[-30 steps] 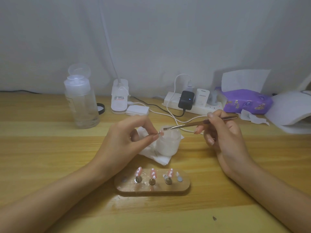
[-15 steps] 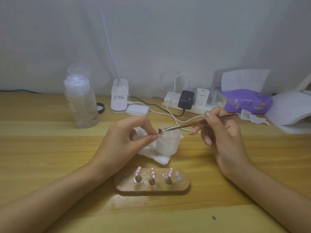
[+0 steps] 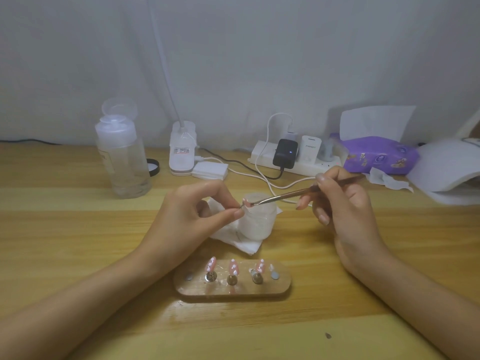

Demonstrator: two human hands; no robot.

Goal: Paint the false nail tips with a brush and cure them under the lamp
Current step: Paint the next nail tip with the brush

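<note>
I take the wooden stand (image 3: 233, 289), low in the middle of the table (image 3: 78, 242), as my mark. Far back and left of it I see a clear bottle (image 3: 124, 157) with its flip cap open and a black lid (image 3: 153, 167) just beside it. Behind the stand, slightly left, sits a white lamp base (image 3: 182, 152) with a stack of white pads (image 3: 210, 170) next to it.

Up-left of the stand the left hand (image 3: 192, 216) pinches a small pink nail tip (image 3: 245, 203) between thumb and forefinger, the other fingers curled in. The tip is held in front of a frosted jar (image 3: 257, 219), which stands on a tissue (image 3: 233, 240) directly behind the stand. On the stand, three pink dotted nail tips (image 3: 211, 265) sit upright on metal pegs.

The brush (image 3: 285, 194) touches the pinched tip with its bristle end and slants up to the right hand (image 3: 342, 203), up-right of the stand, which grips it like a pen.

Far back and right of the stand lie a power strip (image 3: 309, 166) with a black charger (image 3: 285, 153), a purple tissue pack (image 3: 379, 157) and a white curved casing (image 3: 446, 167), cut off by the frame edge.
</note>
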